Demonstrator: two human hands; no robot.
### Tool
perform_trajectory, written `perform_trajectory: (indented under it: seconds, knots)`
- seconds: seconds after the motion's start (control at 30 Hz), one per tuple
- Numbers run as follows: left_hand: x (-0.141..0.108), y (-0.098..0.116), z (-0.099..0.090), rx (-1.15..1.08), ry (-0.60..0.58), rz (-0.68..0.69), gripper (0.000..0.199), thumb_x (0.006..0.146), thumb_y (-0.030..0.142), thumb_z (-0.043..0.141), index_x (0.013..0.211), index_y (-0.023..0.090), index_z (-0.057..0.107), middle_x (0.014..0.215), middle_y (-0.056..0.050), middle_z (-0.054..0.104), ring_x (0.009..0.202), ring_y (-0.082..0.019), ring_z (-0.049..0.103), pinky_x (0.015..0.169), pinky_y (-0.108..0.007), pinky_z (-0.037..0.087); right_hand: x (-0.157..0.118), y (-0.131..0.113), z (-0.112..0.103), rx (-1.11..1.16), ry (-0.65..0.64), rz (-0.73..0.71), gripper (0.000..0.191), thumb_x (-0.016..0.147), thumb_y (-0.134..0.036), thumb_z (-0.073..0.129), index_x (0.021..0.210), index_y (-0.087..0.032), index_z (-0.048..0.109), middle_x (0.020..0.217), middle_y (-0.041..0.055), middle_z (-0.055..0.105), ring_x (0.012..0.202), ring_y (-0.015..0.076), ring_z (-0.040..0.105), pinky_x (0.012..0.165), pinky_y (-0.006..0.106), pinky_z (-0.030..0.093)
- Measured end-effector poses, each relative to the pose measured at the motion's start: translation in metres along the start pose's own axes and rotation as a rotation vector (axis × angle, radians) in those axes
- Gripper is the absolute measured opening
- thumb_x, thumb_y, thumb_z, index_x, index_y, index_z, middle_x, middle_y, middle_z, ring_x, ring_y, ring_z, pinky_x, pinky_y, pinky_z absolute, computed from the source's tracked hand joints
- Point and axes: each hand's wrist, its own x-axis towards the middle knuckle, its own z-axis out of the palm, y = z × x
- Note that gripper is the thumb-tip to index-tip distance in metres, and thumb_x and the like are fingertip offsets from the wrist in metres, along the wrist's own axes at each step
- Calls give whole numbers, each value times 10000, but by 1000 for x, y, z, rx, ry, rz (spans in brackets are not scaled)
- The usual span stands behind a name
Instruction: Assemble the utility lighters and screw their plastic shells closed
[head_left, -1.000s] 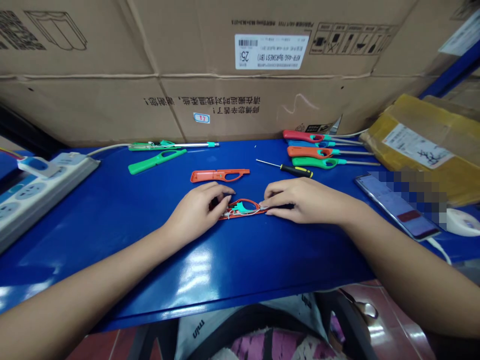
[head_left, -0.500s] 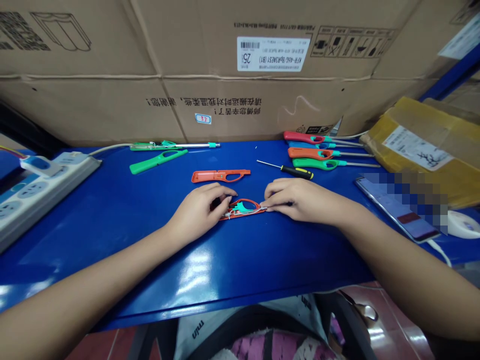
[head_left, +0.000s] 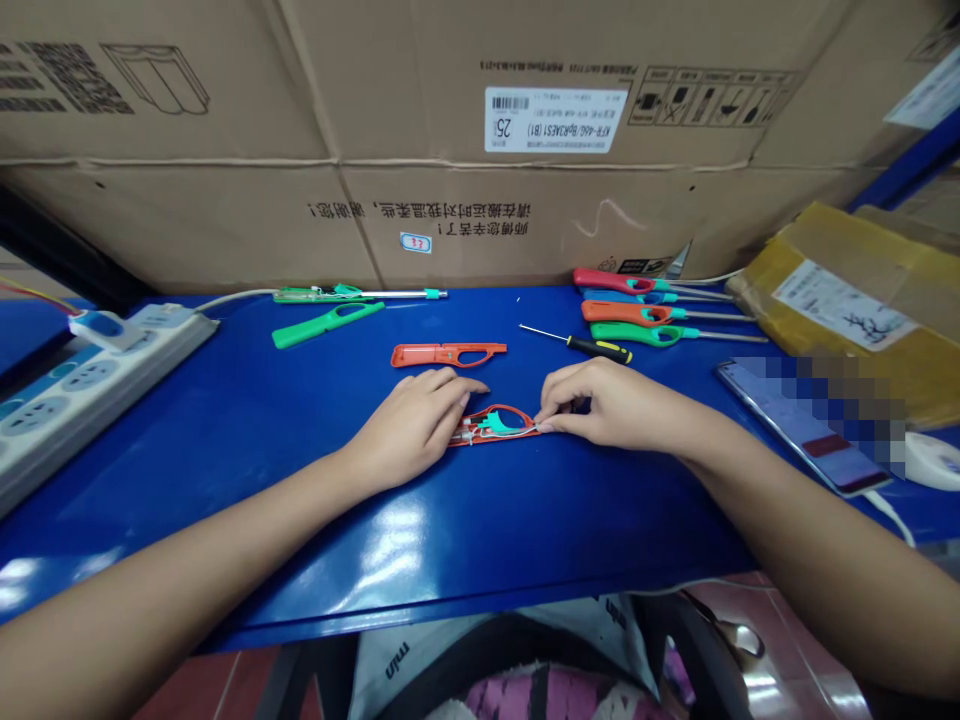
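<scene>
An orange lighter half-shell (head_left: 517, 411) with a teal trigger, white wires and small inner parts lies on the blue table (head_left: 300, 550). My left hand (head_left: 412, 425) is closed over its left end, covering that part, with the index finger reaching along the top. My right hand (head_left: 600, 400) pinches at the shell's right tip, where the white wire ends; the bit between the fingertips is tiny. Just behind lies the other orange half-shell (head_left: 420, 355), its inside facing up.
A green shell (head_left: 319, 328) and an opened green lighter (head_left: 307, 296) lie back left, near a power strip (head_left: 97, 375). Back right are a screwdriver (head_left: 600, 348), several lighters (head_left: 622, 313), a phone (head_left: 795, 420) and a yellow-taped parcel (head_left: 787, 250). Cardboard (head_left: 420, 120) stands behind.
The left thumb has shifted off the wires and lies against the fingers, showing more inner parts. The right fingers remain at the tip. The whole view has shifted slightly.
</scene>
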Motion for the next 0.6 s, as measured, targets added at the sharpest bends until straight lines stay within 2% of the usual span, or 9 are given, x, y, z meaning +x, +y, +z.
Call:
perform_trajectory:
  seconds: [0.13, 0.23, 0.37, 0.47, 0.6]
  knots:
    - [1, -7, -4, -266, 59, -64, 405, 1079, 337, 327, 1248, 165, 652, 1098, -86, 712, 1058, -233, 661, 984, -407, 503, -4, -2, -8, -38, -55, 33, 83, 893, -195, 715, 876, -179, 795, 908, 38, 758, 825, 173, 667, 757, 282, 480]
    - [2, -14, -13, -434, 2, -79, 375, 1059, 396, 420, 1252, 184, 661, 1095, -75, 713, 1008, -213, 667, 925, -357, 535, -7, 0, -13, -25, -81, 69, 77, 886, -199, 713, 869, -173, 784, 895, 37, 752, 785, 158, 654, 717, 269, 472]
    - [2, -21, -24, -357, -135, 100, 272, 1002, 331, 561, 1202, 208, 699, 1147, -86, 710, 1042, -216, 660, 946, -365, 530, -8, 1, -17, -13, -90, 91, 76, 875, -199, 700, 857, -178, 771, 877, 33, 755, 760, 150, 649, 683, 260, 467]
    - [1, -22, -28, -265, -176, 204, 276, 1014, 262, 531, 1241, 221, 683, 1161, -91, 696, 1084, -216, 643, 1006, -392, 502, -8, 2, -17, -1, -95, 117, 60, 858, -200, 703, 833, -178, 753, 842, 28, 754, 725, 145, 645, 647, 260, 460]
    - [-1, -21, -28, -189, -211, 246, 322, 1039, 245, 475, 1312, 237, 646, 1202, -93, 669, 1126, -225, 619, 1033, -397, 479, -8, 3, -18, 35, -107, 133, 81, 868, -241, 693, 842, -181, 741, 830, 27, 747, 718, 144, 641, 639, 262, 469]
